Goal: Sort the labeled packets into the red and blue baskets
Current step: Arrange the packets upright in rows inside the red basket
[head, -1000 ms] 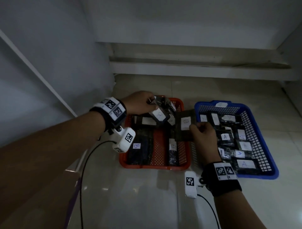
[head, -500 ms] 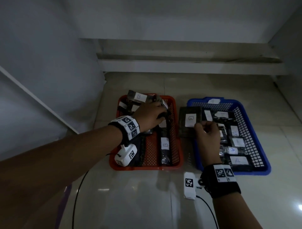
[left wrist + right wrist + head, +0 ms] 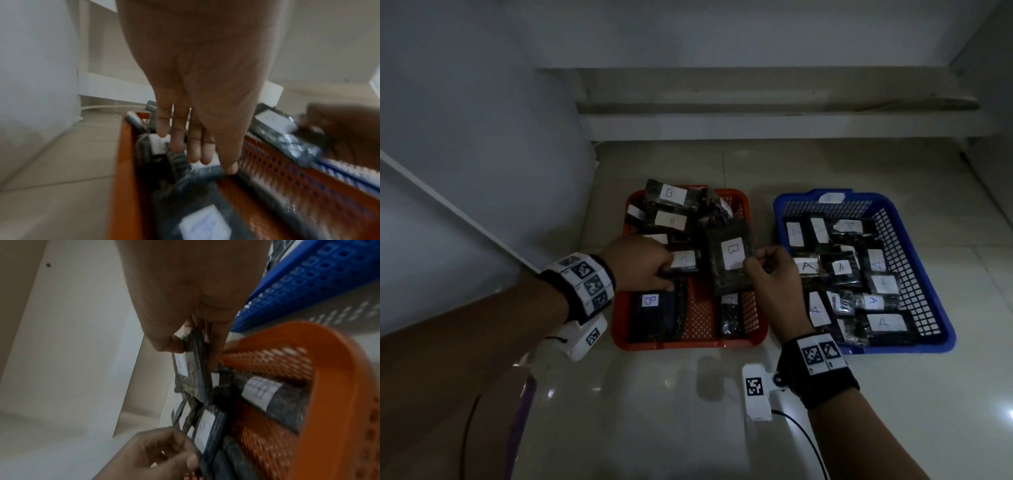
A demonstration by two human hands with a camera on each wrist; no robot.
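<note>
The right hand (image 3: 774, 274) pinches a B packet (image 3: 731, 262) above the red basket (image 3: 688, 342); next, release it there. The left hand (image 3: 640, 263), fingers straight, seemingly presses the packets there.

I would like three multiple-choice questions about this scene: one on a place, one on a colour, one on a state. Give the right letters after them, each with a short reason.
1. Where is the packet held by the right hand?
A. over the red basket
B. on the floor
C. deep in the blue basket

2. Which basket holds the packets labeled A?
A. red
B. blue
C. both

3. How does the right hand hold its packet?
A. flat on an open palm
B. pinched at its edge
C. not at all

Answers:
1 A: the B packet hangs above the red basket.
2 B: the A labels lie in the blue basket.
3 B: thumb and fingers clamp its edge.
</note>
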